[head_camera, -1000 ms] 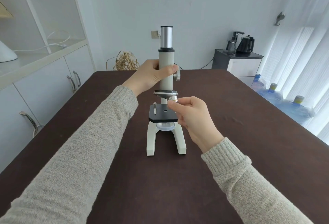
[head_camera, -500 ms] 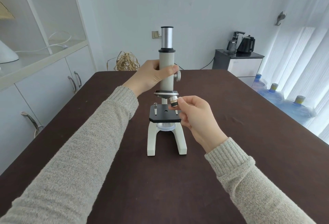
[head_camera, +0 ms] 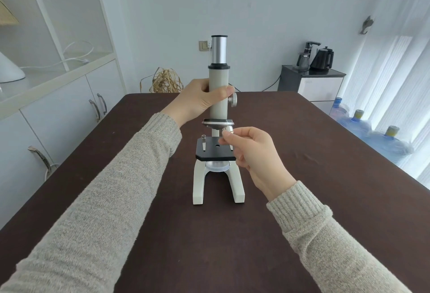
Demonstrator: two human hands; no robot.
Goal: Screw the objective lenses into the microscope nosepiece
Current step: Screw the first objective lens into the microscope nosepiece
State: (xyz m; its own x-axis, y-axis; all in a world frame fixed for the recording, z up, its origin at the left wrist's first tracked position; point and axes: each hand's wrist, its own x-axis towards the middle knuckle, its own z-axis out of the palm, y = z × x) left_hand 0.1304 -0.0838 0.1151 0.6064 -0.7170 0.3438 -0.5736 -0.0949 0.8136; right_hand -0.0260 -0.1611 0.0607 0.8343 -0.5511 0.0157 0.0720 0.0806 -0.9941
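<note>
A white microscope (head_camera: 218, 106) stands upright in the middle of the dark brown table (head_camera: 302, 176). My left hand (head_camera: 200, 100) is wrapped around its grey body tube. Under the tube sits the round nosepiece (head_camera: 217, 123), above the black stage (head_camera: 214, 150). A silver objective lens (head_camera: 228, 129) sits at the nosepiece's right underside. My right hand (head_camera: 253, 153) pinches this lens with thumb and fingertips, which hide its lower part.
White cabinets (head_camera: 58, 111) line the left wall. A small black stand with a kettle (head_camera: 323, 57) is at the back right, and water bottles (head_camera: 356, 122) stand on the floor by the curtains. A straw bundle (head_camera: 166, 81) lies behind the table's far edge.
My right hand's fingers have shifted on the objective lens: half a second ago its black lower part showed, now they cover it. My left hand has held still on the tube.
</note>
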